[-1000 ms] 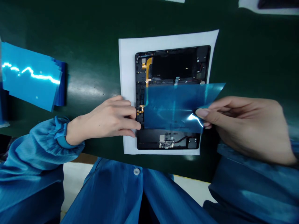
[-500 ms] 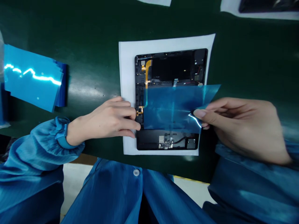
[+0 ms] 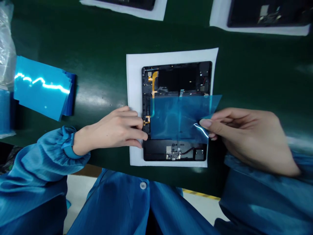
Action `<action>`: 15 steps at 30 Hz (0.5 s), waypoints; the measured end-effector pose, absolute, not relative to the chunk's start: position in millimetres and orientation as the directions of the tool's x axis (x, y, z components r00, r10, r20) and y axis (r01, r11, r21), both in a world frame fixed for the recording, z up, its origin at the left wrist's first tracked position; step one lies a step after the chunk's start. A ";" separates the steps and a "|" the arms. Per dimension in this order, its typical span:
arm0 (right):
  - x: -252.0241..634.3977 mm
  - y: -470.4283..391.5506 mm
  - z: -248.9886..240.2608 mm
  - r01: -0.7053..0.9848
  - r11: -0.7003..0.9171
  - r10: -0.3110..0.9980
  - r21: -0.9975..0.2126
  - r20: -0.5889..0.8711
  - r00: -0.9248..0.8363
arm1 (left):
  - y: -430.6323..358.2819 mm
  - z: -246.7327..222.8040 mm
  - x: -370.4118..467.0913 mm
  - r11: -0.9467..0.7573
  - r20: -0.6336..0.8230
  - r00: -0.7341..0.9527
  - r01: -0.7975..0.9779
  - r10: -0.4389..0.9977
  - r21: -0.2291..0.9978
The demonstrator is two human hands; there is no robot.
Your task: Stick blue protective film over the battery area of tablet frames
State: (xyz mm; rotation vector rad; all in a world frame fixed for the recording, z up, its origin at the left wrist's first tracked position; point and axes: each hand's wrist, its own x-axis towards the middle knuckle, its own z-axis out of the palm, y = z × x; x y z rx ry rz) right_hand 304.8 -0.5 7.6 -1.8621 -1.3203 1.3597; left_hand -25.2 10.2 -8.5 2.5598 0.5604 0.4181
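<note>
An opened tablet housing point(image 3: 156, 150), black with an orange flex cable and a small circuit board inside, lies on a white sheet point(image 3: 135, 85). A translucent blue plastic film point(image 3: 171, 114) covers its middle, and the film's right side is raised and bent. My right hand point(image 3: 249, 137) pinches this right edge between thumb and fingers, just above the housing's right side. At the housing's left edge, my left hand point(image 3: 117, 129) has its bent fingers on the rim, with one fingertip close to the film's lower left corner. The undersides of the left fingers are hidden.
A stack of blue films point(image 3: 41, 88) with a bright light reflection lies at left on the dark green table point(image 3: 102, 75). Beside it is a clear plastic bag point(image 3: 6, 45). Two more tablet housings on white sheets, one top centre point(image 3: 144, 4) and one top right point(image 3: 256, 14), are partly cut off.
The view has shifted, so the housing sits slightly lower and more of the far housings shows. Both hands keep their places; the film is still held at its right edge, with little visible change.
</note>
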 end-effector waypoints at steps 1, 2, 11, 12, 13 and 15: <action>305.5 -0.6 6.5 0.418 -0.421 0.894 -0.805 -0.447 0.039 | 10.3 -8.4 -25.2 -0.800 0.188 0.869 0.309 0.457 0.514; 306.3 -0.6 5.5 0.421 -0.421 0.893 -0.804 -0.449 0.036 | 10.4 -8.2 -25.3 -0.800 0.188 0.869 0.310 0.457 0.514; 308.4 0.5 5.1 0.414 -0.441 0.878 -0.796 -0.477 0.019 | 9.9 -6.9 -25.8 -0.797 0.179 0.871 0.314 0.458 0.516; 307.9 0.7 5.2 0.409 -0.444 0.877 -0.797 -0.480 0.018 | 9.8 -6.9 -25.8 -0.797 0.179 0.870 0.315 0.459 0.515; 307.4 0.9 5.3 0.405 -0.446 0.877 -0.798 -0.480 0.018 | 9.7 -6.9 -25.9 -0.796 0.178 0.870 0.316 0.460 0.516; 306.5 1.5 5.6 0.408 -0.442 0.879 -0.799 -0.476 0.019 | 9.6 -6.9 -25.8 -0.794 0.177 0.869 0.316 0.462 0.519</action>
